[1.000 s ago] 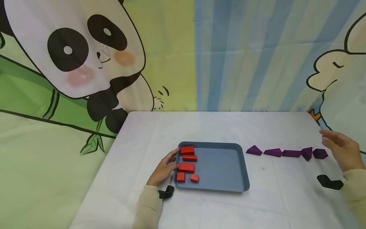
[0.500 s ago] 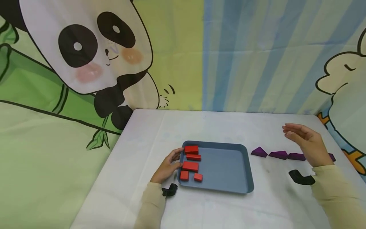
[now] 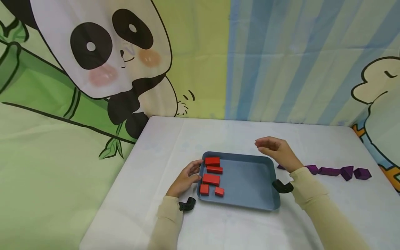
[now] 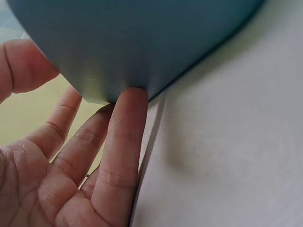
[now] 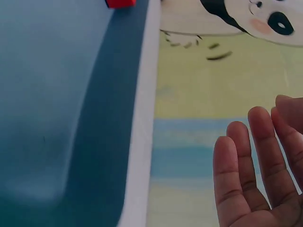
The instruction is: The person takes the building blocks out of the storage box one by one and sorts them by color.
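At the left rim of a blue-grey tray (image 3: 247,184), my left hand (image 3: 185,178) holds the edge. In the left wrist view, its thumb (image 4: 28,68) meets the rim and its fingers (image 4: 125,142) lie against the outer wall. Inside the tray, along its left side, sit several red blocks (image 3: 211,179) of different sizes. My right hand (image 3: 278,151) hovers over the tray's far right corner with nothing in it. The right wrist view shows its fingers (image 5: 229,175) loosely extended beside the tray's far rim.
Several purple blocks (image 3: 329,171) lie in a row on the white tabletop (image 3: 243,227), right of the tray. My right forearm and hand partly hide the row's left end. A printed cloth (image 3: 200,62) with a panda hangs behind the table.
My right hand has moved left from beyond the purple blocks to above the tray's far right corner. My left hand stays at the tray's rim. The head view has shifted slightly.
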The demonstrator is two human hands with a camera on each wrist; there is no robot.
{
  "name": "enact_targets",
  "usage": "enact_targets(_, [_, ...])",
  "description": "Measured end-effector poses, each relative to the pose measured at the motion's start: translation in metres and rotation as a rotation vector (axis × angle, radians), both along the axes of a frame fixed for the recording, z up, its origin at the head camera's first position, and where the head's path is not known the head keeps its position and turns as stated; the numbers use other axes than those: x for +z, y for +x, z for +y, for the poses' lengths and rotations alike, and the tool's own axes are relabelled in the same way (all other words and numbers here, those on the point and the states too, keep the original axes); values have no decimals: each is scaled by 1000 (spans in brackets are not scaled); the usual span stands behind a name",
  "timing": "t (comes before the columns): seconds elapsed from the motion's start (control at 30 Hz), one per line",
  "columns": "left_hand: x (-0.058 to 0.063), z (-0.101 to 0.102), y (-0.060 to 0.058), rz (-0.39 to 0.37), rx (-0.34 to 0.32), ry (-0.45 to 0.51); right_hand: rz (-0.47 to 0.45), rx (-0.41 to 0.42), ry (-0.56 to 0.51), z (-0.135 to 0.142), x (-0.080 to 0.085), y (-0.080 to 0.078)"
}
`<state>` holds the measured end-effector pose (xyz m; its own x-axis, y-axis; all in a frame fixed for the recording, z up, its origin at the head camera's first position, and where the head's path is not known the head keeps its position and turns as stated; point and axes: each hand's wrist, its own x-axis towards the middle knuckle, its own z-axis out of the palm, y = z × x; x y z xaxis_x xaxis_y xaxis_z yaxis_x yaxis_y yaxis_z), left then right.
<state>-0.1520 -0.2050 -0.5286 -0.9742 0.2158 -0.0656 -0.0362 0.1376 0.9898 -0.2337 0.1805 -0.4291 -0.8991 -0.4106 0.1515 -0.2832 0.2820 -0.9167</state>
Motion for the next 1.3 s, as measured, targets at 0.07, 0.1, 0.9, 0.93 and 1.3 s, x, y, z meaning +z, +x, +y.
enact_targets(0.07, [0, -1, 0, -2, 3, -3, -22, 34, 6, -17, -5, -4])
enact_targets(0.1, [0, -1, -1, -4, 2, -2, -26, 49, 9, -25, -8, -6])
enact_targets(0.9, [0, 0, 0, -13, 6, 14, -91, 23, 220, -132, -63, -4])
enact_targets(0.93, [0, 0, -1, -15, 6, 14, -88, 13, 226, -134, -63, -3])
enact_targets(1.3, [1, 0, -2, -18, 7, 22, -22, -51, 263, -143, -63, 0])
